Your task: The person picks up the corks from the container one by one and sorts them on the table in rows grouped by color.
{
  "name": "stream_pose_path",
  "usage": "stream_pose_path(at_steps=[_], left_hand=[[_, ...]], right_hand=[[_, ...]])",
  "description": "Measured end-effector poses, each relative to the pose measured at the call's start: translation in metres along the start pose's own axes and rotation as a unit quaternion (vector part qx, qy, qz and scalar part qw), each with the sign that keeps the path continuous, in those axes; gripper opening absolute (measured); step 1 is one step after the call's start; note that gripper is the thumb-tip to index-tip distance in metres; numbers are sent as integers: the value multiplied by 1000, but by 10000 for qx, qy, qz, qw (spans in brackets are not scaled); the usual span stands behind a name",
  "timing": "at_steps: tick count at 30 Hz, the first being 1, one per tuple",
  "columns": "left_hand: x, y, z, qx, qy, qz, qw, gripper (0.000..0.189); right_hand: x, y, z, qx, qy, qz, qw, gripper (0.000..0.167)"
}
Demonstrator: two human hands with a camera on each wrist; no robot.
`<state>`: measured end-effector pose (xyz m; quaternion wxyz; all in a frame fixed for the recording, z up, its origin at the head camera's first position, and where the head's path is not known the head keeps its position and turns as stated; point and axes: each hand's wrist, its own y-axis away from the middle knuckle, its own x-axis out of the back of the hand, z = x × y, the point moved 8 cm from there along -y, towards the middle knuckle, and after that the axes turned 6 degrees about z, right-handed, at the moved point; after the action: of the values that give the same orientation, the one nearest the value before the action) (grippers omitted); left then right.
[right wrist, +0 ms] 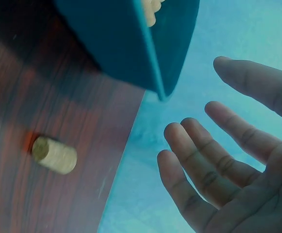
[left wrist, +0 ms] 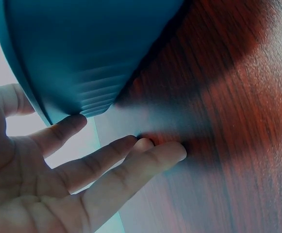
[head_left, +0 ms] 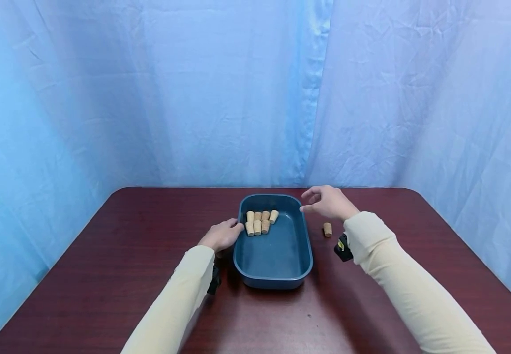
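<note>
The left hand (head_left: 221, 236) pinches the round-cornered tray (head_left: 275, 255) holding seven tapered, grainy corks (head_left: 257, 227). The right hand (head_left: 329, 203) is empty, fingers (right wrist: 206, 175) spread.

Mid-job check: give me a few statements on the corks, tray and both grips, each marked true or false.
1. Seven corks lie in the tray. True.
2. The right grip holds a cork. False: the right grip holds nothing.
3. The left grip touches the tray. True.
4. The loose cork lies left of the tray. False: the loose cork is right of it, on the table.
</note>
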<state>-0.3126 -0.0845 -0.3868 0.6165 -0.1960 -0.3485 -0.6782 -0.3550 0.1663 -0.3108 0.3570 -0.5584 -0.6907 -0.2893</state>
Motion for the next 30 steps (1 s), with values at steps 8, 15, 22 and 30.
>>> stream_pose_path(at_steps=[8, 15, 22, 30], left_hand=[[0, 1, 0, 29, 35, 18, 10000, 58], [0, 3, 0, -5, 65, 23, 10000, 57], [0, 4, 1, 4, 73, 55, 10000, 57], [1, 4, 2, 1, 80, 94, 9999, 56]], right_hand=[[-14, -5, -23, 20, -145, -100, 9998, 48], [-27, -11, -34, 52, -83, -117, 9999, 47], [-41, -16, -39, -122, -162, -122, 9997, 45], [-55, -20, -44, -204, -211, -160, 9994, 42]])
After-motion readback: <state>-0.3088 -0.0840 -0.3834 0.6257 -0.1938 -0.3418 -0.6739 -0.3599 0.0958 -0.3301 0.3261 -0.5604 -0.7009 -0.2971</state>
